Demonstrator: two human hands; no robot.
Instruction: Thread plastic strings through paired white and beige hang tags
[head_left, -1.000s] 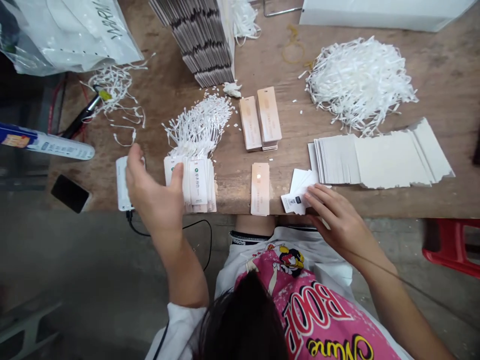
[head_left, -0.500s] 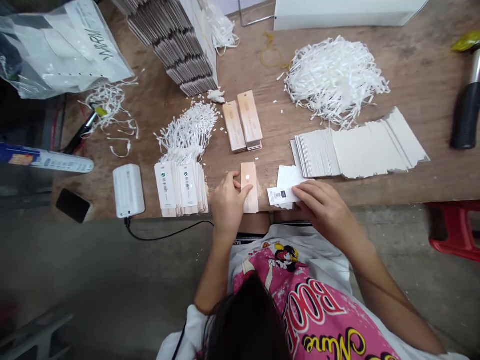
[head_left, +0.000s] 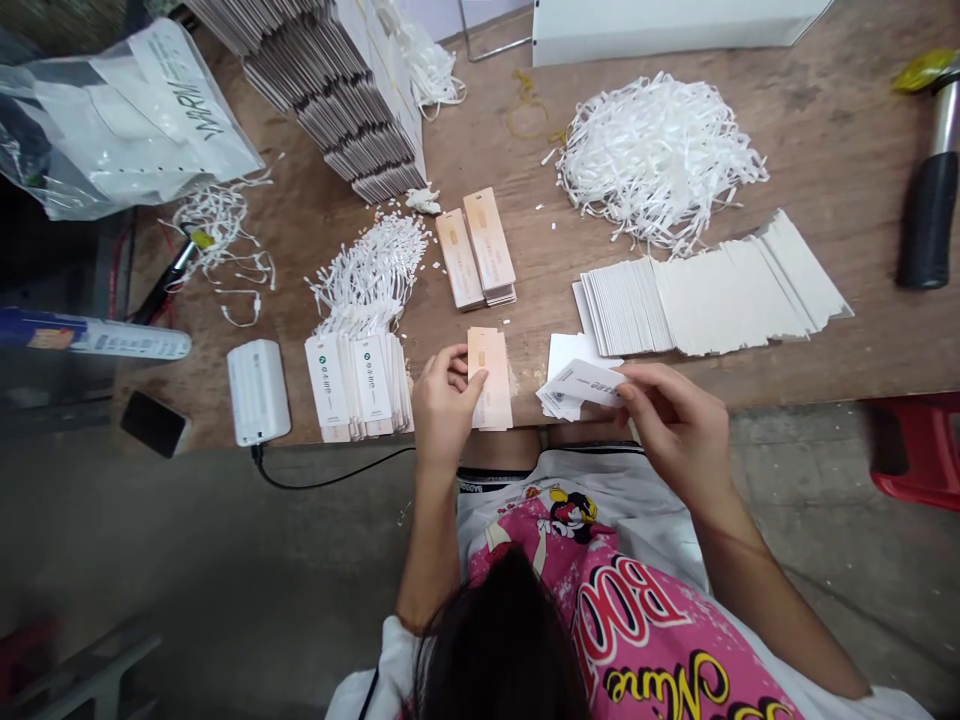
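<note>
At the table's near edge, my left hand (head_left: 444,405) is closed on the left side of a peach hang tag (head_left: 491,395), its thumb on top and its fingers curled at the edge. My right hand (head_left: 679,425) pinches a white printed card (head_left: 583,381) by its right end. That card is tilted over a small loose pile of white cards (head_left: 568,350). Left of my left hand lie finished-looking white tags (head_left: 373,380) on peach ones, with white strings (head_left: 367,265) fanned out behind them. Two short stacks of peach tags (head_left: 491,240) lie farther back.
A long row of white cards (head_left: 735,300) leans to the right, below a heap of white strings (head_left: 660,160). Tall card stacks (head_left: 345,100) stand at the back left. A power bank (head_left: 257,392), a phone (head_left: 154,424) and a plastic bag (head_left: 135,120) are at left, a hammer (head_left: 930,210) at right.
My right hand has lifted a white card off the small pile and tilted it, so that a printed text side shows. My left hand stays at the peach tag.
</note>
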